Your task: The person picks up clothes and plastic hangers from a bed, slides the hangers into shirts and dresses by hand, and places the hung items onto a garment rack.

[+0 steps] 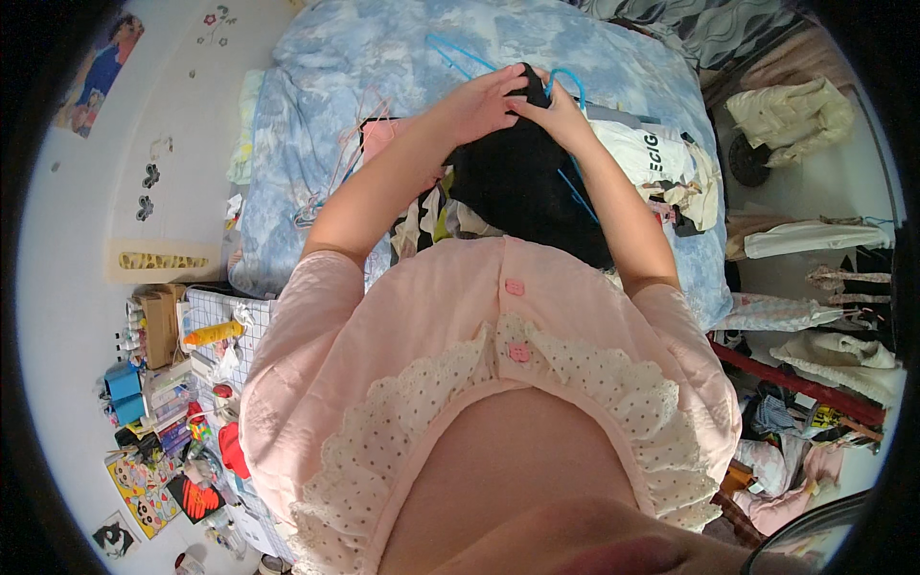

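Note:
A black garment (pixel 525 180) hangs from my two hands over the bed. My left hand (pixel 485 104) and my right hand (pixel 564 115) need telling apart by side: the one at the picture's left is my left hand, with its fingers on the garment's raised upper edge. My right hand pinches the same edge from the other side, beside the hook of a blue hanger (pixel 569 75). Parts of blue hanger also show left of the hands and along the garment's right side; whether they belong to one hanger is unclear. Some fingertips are hidden by cloth.
The bed bears a blue and white cover (pixel 287 158). Pink hangers (pixel 352 136) lie at the left, a white printed garment (pixel 640 151) and other clothes at the right. Clothes hang on a rack (pixel 819 241) at far right. A cluttered desk (pixel 251 316) stands at lower left.

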A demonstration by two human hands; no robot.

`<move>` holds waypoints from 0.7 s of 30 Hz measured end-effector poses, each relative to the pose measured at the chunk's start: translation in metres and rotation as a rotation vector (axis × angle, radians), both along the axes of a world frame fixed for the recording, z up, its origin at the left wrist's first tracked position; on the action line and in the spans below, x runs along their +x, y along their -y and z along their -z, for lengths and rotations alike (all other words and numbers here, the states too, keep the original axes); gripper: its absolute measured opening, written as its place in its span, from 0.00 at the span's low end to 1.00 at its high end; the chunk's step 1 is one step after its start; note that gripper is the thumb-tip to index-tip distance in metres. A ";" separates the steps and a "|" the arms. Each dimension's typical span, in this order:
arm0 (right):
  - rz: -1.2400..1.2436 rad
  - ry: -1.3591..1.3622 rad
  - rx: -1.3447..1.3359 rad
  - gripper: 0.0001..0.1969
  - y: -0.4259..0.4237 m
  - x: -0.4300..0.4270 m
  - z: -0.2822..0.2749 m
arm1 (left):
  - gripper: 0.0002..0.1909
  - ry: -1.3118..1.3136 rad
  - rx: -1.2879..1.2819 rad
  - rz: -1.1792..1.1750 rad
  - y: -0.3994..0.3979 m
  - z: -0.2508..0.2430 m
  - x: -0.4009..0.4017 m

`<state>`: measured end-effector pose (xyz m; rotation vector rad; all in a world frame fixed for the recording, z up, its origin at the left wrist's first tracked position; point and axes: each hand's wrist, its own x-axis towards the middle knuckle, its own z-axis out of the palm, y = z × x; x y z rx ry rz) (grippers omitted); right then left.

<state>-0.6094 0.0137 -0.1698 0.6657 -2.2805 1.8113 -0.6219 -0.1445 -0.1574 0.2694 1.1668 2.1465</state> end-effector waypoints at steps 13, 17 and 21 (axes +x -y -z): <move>0.214 0.171 -0.030 0.16 -0.077 0.006 -0.019 | 0.19 -0.846 -0.670 0.255 -0.015 0.049 0.002; 0.279 0.187 -0.112 0.16 -0.108 0.012 -0.027 | 0.28 -1.204 -1.154 0.413 0.009 0.062 -0.019; 0.393 0.090 0.145 0.14 -0.139 0.021 -0.022 | 0.16 -1.620 -1.202 0.176 0.026 0.032 -0.043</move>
